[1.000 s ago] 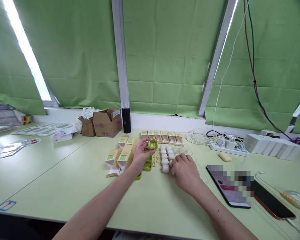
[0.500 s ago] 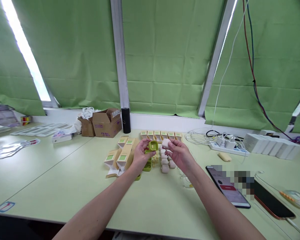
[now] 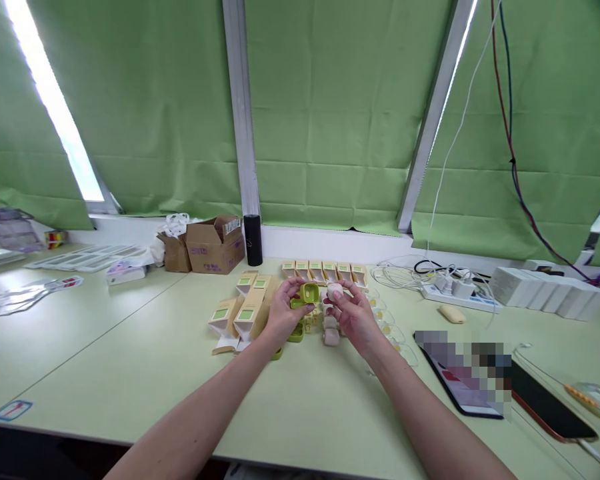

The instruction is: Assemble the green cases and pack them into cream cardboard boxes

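Note:
In my left hand (image 3: 285,310) is a small green square case (image 3: 309,293), its hollow side facing me. My right hand (image 3: 355,317) pinches a white rounded block (image 3: 334,291) between thumb and fingers, close to the case but apart from it. Below my hands lie more white blocks (image 3: 331,337) in a column, partly hidden by my right hand. Other green cases (image 3: 295,333) and small yellow pieces (image 3: 309,325) rest on the table between my hands. Past my right wrist are clear loops with yellow bits (image 3: 387,329).
Cream cartons (image 3: 250,313) stand left of my hands, and a row of small cartons (image 3: 324,272) stands behind them. Farther back are a cardboard box (image 3: 215,247) and a black cylinder (image 3: 253,240). Two phones (image 3: 550,400), a power strip (image 3: 460,297) and white boxes (image 3: 545,291) are at right.
My right hand has turned slightly, with its thumb now across the front of the white block. The clear loops beside it show more fully. The left hand and green case have barely moved.

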The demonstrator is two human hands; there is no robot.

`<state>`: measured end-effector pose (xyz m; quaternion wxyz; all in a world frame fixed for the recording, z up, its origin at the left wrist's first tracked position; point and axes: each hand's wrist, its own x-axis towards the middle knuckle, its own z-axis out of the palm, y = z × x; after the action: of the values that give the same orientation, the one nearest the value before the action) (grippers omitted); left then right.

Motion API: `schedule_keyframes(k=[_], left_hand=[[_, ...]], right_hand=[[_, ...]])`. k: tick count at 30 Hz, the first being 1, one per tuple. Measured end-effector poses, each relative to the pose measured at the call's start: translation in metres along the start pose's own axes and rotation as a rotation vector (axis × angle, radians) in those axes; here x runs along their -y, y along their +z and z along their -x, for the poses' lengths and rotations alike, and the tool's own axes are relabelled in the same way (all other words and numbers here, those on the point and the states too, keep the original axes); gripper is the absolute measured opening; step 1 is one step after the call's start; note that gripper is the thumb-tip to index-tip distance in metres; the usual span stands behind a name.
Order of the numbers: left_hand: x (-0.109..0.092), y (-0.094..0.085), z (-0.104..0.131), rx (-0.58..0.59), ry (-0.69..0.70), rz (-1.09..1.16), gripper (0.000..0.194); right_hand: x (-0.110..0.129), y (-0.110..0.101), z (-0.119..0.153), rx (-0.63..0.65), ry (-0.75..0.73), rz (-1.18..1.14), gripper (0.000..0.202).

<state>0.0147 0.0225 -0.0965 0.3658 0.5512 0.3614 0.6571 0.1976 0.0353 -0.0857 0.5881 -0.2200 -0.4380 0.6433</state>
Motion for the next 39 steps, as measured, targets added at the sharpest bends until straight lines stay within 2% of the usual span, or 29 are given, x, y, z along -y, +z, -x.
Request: schedule_keyframes(k=[11,16,23,32,39], left_hand=[[0.0057,-0.0025,-0.0004,0.020,0.051,-0.068,0.054],[0.0039,-0.0027,0.0001,0.000,0.086,-0.176,0.051],[-0.0020,-0.0018,0.0023,-0.095,0.072,-0.238,0.048],[-0.0009,-0.0008,0.0031,-0.097,0.115,-0.288,0.049],[0.0022,-0.0011,0.0038,-0.084,0.122,-0.331,0.051]], right_hand=[[-0.0051,-0.0009,0.0002,0.010,-0.064,0.054,0.048],[-0.0070,-0.0030,-0.0014,-0.032,-0.018,0.100,0.047],[-0.0035,-0.0006,-0.0011,-0.064,0.011,0.058,0.056],[-0.0095,-0.0043,-0.0064,-0.121,-0.068,0.155,0.058],[-0.0068,0.0004,-0.0040,-0.107,-0.090,0.258,0.064]])
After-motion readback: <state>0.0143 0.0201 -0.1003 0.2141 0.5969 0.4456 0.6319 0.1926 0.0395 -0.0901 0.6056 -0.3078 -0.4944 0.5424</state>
